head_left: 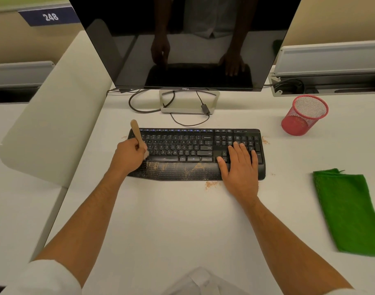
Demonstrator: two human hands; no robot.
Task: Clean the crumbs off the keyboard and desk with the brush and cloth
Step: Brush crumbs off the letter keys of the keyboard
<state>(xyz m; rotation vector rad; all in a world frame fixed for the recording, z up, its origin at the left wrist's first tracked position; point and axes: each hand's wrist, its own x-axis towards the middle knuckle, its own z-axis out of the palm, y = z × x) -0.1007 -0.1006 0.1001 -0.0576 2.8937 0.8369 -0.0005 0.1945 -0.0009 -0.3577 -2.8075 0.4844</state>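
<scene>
A: What's the biggest thing ahead of the hands?
B: The dark Dell monitor [186, 41], standing beyond both of them on the white surface [161, 220].

A: And the keyboard?
B: The black keyboard [182, 145] lies under both hands. The right hand [239, 167] rests flat on its right end, fingers straight over the number keys, holding nothing. Crumbs [173, 167] dust the palm rest between the two hands, and more lie on the surface just beside the right wrist.

A: The cloth?
B: The green cloth [348, 211] lies flat well to the right of the right hand, untouched. A red mesh cup [303, 116] stands beyond it.

A: The brush?
B: The left hand [129, 154] curls around the wooden-handled brush [137, 135], bristles down on the keyboard's left keys, handle tilted away.
</scene>
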